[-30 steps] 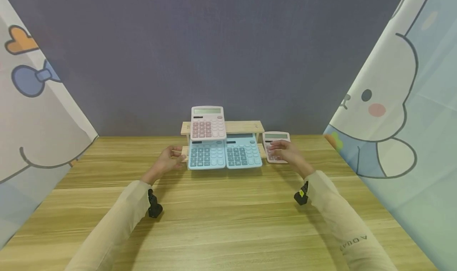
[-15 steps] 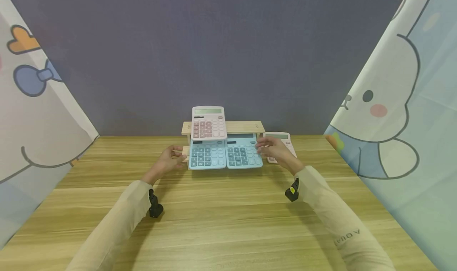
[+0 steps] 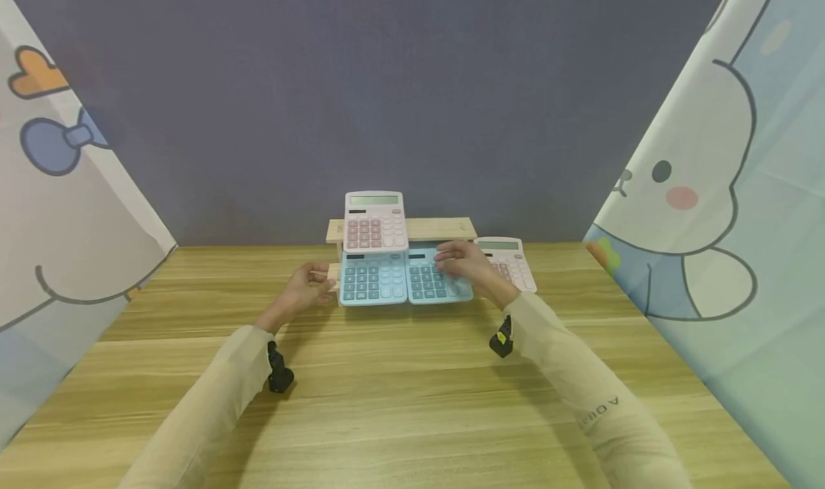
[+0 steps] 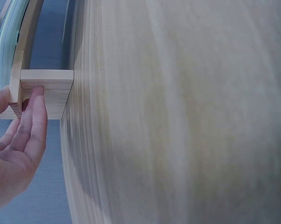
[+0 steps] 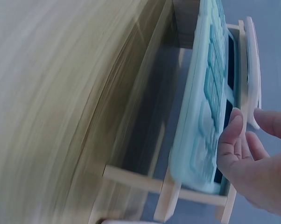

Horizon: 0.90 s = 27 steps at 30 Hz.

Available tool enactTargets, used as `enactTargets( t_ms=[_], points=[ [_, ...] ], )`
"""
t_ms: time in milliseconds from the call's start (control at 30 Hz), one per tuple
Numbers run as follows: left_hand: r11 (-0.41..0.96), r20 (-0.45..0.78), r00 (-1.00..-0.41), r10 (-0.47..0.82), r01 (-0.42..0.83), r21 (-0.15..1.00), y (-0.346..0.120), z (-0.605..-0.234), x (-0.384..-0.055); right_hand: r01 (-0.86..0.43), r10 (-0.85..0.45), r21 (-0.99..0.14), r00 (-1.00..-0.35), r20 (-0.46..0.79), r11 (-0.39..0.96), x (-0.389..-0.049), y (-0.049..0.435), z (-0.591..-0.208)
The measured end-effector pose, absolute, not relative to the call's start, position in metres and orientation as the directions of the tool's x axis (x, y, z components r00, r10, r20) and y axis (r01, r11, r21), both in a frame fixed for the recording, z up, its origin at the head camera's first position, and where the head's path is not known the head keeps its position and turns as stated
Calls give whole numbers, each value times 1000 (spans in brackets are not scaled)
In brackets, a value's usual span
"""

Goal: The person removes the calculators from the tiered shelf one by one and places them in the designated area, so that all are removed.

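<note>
At the left end of the wooden rack (image 3: 441, 228), the left hand (image 3: 301, 288) pinches the rack by its lower shelf board (image 4: 24, 58). The left wrist view shows what the head view hides: thumb above the board, fingers below it, beside the end crosspiece (image 4: 47, 77). At the rack's right half, the right hand (image 3: 467, 265) is positioned over the right blue calculator (image 3: 430, 283). Its grip is spread, fingers loosely bent, thumb apart; contact with the calculator cannot be determined. The right wrist view exposes the gap beneath the lower shelf board. The left blue calculator (image 3: 374, 281) sits alongside on the same board. One pink calculator (image 3: 376, 220) occupies the left part of the rack's upper level; the other pink calculator (image 3: 509, 256) is just right of the rack.

Beneath the rack extends a wood-grain tabletop (image 3: 387, 389). Behind the rack rises a dark grey wall (image 3: 412, 102); well left and right of it, the left panel (image 3: 77, 210) and right panel (image 3: 696, 160) carry cartoon prints.

Rack components are pale, straight-edged timber. Calculator bodies are rectangular with rounded corners, raised keys and flat displays. Both sleeves (image 3: 206, 396) are cream fabric.
</note>
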<state>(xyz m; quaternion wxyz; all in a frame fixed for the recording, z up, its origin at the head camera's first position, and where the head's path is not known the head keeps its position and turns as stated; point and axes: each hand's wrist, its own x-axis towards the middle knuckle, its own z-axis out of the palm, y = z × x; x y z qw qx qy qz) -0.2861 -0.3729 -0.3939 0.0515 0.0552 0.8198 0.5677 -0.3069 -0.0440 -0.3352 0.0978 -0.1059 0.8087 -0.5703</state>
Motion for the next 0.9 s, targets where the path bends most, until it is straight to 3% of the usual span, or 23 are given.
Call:
enactTargets(
  t_ms=[900],
  points=[
    [358,-34,-988,152,23,933,-372,-391,-284,23,-207,-996,-977,-39,81,-322,-101,-341]
  ],
)
